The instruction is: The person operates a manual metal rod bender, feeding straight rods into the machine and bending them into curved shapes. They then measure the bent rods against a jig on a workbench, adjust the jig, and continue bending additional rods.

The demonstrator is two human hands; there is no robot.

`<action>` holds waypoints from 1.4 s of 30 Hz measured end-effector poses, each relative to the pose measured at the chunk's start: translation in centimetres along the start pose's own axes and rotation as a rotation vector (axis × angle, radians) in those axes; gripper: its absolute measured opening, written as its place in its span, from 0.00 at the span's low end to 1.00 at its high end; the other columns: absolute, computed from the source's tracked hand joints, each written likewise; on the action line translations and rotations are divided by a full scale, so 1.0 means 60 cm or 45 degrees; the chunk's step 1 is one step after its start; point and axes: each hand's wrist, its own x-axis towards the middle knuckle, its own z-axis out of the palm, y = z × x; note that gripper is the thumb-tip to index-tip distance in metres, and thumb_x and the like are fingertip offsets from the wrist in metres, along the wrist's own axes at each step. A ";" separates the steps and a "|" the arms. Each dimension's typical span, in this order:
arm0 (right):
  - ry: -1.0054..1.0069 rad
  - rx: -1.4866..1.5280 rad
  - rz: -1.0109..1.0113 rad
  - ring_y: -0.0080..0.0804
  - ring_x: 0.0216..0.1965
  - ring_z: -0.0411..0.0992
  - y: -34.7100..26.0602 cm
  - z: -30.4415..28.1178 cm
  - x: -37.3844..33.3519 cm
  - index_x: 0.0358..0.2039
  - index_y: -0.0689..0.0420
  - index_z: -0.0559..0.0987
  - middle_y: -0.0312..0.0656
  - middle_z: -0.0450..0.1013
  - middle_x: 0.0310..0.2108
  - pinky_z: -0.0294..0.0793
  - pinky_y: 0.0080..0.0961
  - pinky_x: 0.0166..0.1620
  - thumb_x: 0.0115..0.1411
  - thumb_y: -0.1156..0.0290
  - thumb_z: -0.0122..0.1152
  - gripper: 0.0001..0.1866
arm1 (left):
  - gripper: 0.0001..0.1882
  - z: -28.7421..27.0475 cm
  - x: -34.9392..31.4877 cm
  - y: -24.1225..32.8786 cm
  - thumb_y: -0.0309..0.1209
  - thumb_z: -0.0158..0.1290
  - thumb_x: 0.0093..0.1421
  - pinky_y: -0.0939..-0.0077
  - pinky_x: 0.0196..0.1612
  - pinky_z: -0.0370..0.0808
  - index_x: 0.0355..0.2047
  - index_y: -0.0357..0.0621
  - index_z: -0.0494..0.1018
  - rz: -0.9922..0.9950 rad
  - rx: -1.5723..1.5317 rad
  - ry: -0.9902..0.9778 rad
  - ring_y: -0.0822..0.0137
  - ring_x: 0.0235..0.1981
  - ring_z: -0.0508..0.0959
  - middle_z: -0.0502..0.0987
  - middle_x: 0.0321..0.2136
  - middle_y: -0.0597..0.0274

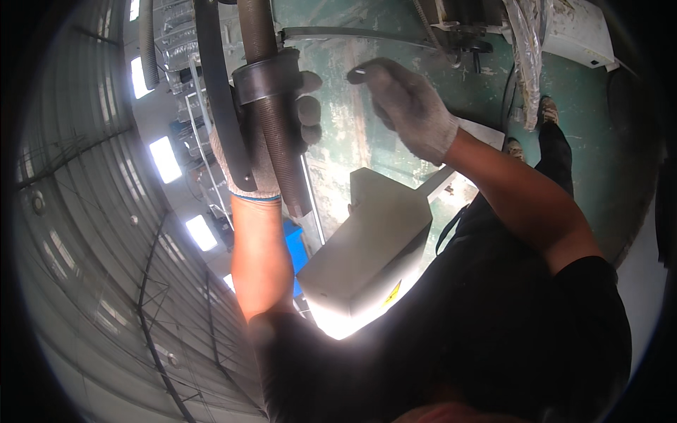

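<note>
A thick threaded rod (pixel 276 151) slants down at the upper left, with a dark round collar (pixel 266 76) around it. My left hand (pixel 309 111), in a light knitted glove with grimy fingertips, reaches behind the rod. Its fingers curl round the rod's right side just below and beside the collar; the palm is mostly hidden. A flat dark bar (pixel 220 92) runs along the rod's left side, in front of that wrist. To the right, apart from the rod, my right hand (pixel 409 109) is gloved too. Its fingers are bent and pinched; what they hold, if anything, is unclear.
Below the hands stands a grey box-shaped housing (pixel 377 225) with a yellow warning label, near my body. Something blue (pixel 295 243) lies beside it. Plastic wrapping (pixel 523 56) and a white machine part (pixel 578 35) are at the upper right. The green floor (pixel 338 120) is worn.
</note>
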 end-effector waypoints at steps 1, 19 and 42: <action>0.037 0.023 0.027 0.47 0.50 0.82 0.006 -0.004 -0.012 0.60 0.59 0.81 0.54 0.83 0.47 0.78 0.37 0.57 0.78 0.54 0.53 0.23 | 0.46 -0.003 0.005 0.000 0.52 0.55 0.74 0.50 0.49 0.84 0.76 0.27 0.56 0.008 0.014 -0.048 0.44 0.48 0.82 0.73 0.62 0.29; 0.219 0.300 -0.145 0.41 0.37 0.82 -0.009 0.003 -0.008 0.43 0.59 0.88 0.46 0.84 0.37 0.80 0.36 0.43 0.73 0.61 0.63 0.14 | 0.48 0.052 -0.042 0.020 0.59 0.48 0.75 0.43 0.44 0.89 0.75 0.25 0.56 0.079 0.567 0.413 0.32 0.45 0.84 0.74 0.59 0.19; 0.544 0.502 -0.891 0.35 0.45 0.81 0.066 0.087 0.119 0.38 0.50 0.91 0.36 0.83 0.37 0.84 0.32 0.48 0.58 0.71 0.74 0.07 | 0.54 0.146 -0.021 0.010 0.60 0.65 0.65 0.57 0.40 0.89 0.65 0.14 0.65 0.372 1.934 1.048 0.45 0.34 0.88 0.84 0.40 0.30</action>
